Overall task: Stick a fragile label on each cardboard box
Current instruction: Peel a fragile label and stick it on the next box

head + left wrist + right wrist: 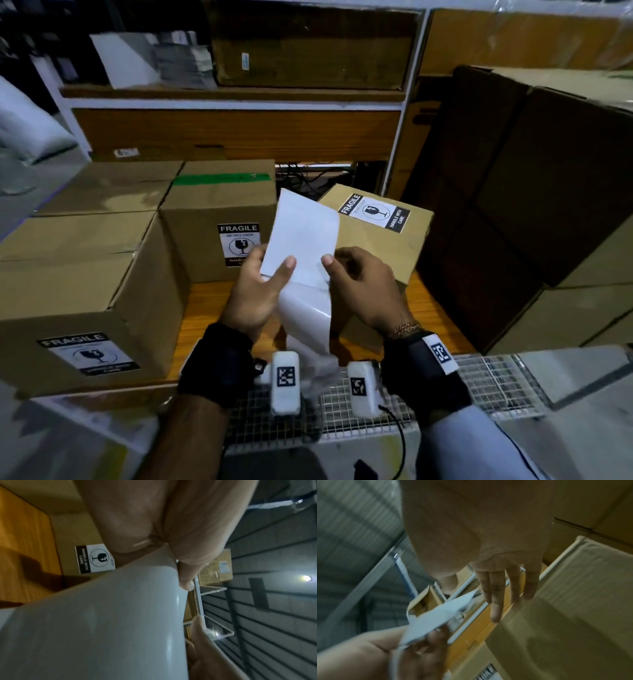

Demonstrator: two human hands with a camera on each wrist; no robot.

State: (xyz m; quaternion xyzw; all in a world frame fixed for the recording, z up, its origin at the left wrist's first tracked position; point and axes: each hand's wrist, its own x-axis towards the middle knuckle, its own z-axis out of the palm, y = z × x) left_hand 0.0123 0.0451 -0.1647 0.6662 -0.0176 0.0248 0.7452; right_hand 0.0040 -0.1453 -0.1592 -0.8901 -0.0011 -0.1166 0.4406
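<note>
Paper, thin and limp, was what both hands held: the label strip (301,240) stood between them above the table (202,308); the left hand (255,291) pinched its lower left edge, the right hand (363,287) nipped its right edge by thumb, other fingers loosely spread; it would likely curl and cling, so best taken by a corner; three boxes read "FRAGILE": the near left box (68,291), the middle box (219,212), and the tilted box (383,226), adding "HANDLE WITH CARE".

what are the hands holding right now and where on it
Both hands hold a white label strip. The left hand grips its left edge, thumb on the face; the right hand pinches its right edge at mid-height.
</note>
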